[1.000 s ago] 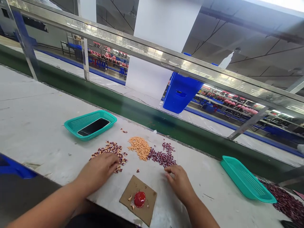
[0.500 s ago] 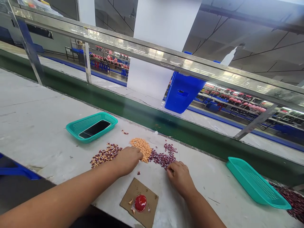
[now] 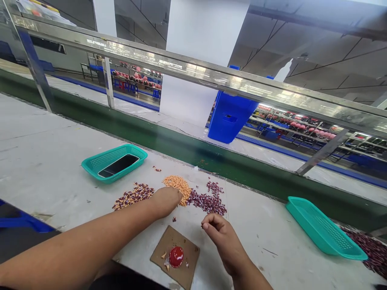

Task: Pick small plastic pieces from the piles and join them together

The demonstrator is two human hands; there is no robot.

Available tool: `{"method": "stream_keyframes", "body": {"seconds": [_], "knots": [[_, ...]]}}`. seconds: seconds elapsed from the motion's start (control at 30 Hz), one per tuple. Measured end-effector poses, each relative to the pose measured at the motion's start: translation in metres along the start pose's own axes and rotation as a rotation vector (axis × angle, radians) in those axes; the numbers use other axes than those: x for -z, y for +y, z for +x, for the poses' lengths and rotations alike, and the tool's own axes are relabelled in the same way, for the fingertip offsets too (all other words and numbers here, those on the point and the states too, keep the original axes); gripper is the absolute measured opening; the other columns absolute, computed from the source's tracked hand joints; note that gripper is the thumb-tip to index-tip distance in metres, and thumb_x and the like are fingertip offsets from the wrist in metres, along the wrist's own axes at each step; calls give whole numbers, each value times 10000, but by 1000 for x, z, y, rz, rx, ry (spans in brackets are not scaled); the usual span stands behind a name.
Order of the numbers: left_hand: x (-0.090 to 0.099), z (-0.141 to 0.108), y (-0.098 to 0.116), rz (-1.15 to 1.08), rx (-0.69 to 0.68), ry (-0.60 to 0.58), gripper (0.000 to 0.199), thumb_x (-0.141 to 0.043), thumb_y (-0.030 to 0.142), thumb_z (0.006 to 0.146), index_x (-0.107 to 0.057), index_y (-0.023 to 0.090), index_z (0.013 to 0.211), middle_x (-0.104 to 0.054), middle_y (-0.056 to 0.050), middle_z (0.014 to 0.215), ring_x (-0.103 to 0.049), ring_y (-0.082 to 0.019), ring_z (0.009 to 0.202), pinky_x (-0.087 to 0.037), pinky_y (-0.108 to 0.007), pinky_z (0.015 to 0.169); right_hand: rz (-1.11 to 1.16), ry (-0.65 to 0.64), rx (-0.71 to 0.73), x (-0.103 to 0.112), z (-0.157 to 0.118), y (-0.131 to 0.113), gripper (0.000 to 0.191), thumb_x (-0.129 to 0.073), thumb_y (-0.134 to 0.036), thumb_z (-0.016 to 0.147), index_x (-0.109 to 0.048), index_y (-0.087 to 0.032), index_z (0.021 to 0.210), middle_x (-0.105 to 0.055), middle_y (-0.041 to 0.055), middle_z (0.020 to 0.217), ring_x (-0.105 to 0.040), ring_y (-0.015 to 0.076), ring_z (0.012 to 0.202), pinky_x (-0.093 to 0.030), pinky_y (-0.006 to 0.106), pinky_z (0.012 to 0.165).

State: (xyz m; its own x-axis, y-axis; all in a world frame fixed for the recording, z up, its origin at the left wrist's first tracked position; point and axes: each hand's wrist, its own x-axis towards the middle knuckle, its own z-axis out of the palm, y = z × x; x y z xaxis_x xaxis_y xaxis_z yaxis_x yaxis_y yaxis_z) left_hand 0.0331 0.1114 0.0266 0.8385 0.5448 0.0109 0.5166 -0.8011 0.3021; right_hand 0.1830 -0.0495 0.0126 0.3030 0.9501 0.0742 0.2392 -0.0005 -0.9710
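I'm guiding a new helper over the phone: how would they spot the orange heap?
On the long white workbench, look at the small pieces scattered in front of the person. The orange heap lies between two darker purple scatters, with the left hand at its edge. It alone is plain orange.

Right hand (image 3: 219, 237), any pinched piece hidden (too small to tell), maroon heap (image 3: 375, 253) cut off
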Motion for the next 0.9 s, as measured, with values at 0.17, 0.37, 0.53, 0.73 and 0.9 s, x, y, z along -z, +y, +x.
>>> {"method": "stream_keyframes", "body": {"seconds": [0.17,0.37,0.53,0.73,0.9], "knots": [[5,-29,27,-286,-22,148,138,-476,148,770,-606,188,751,-662,-8,775,-606,-157,736,-445,-236,649,507,-94,-96,-25,-13,-9,201,-682,-348,718,-574,-182,681,-564,-3,644,-468,135,605,-371,251,604],[-11,-63,54,-553,6,211,166,-475,135,742,-615,177,820,-664,8,742,-602,-117,667,-454,-185,596,662,-250,-126,-44,-28,-10,280,-734,-435,658,-583,-200,677,-595,1,634,-530,154,610,-414,284,647],[-11,-84,57,-650,-27,167,242,-504,122,755,-708,224,833,-701,-8,828,-619,-154,806,-444,-231,746,649,-300,-98,-48,-34,2,305,-739,-462,658,-582,-201,651,-605,4,597,-545,159,596,-419,300,666],[-18,-105,59,-671,6,120,255,-487,105,758,-713,224,771,-701,8,790,-600,-139,773,-421,-225,743,530,-388,-109,-50,-41,16,324,-738,-474,672,-584,-189,664,-619,6,572,-541,142,579,-411,285,646],[-30,-111,57,-859,159,95,156,-518,124,693,-658,177,738,-653,14,729,-551,-132,690,-394,-228,640,283,-338,-79,-37,-43,20,291,-669,-470,746,-585,-191,722,-649,26,671,-565,167,659,-419,289,655]]}}
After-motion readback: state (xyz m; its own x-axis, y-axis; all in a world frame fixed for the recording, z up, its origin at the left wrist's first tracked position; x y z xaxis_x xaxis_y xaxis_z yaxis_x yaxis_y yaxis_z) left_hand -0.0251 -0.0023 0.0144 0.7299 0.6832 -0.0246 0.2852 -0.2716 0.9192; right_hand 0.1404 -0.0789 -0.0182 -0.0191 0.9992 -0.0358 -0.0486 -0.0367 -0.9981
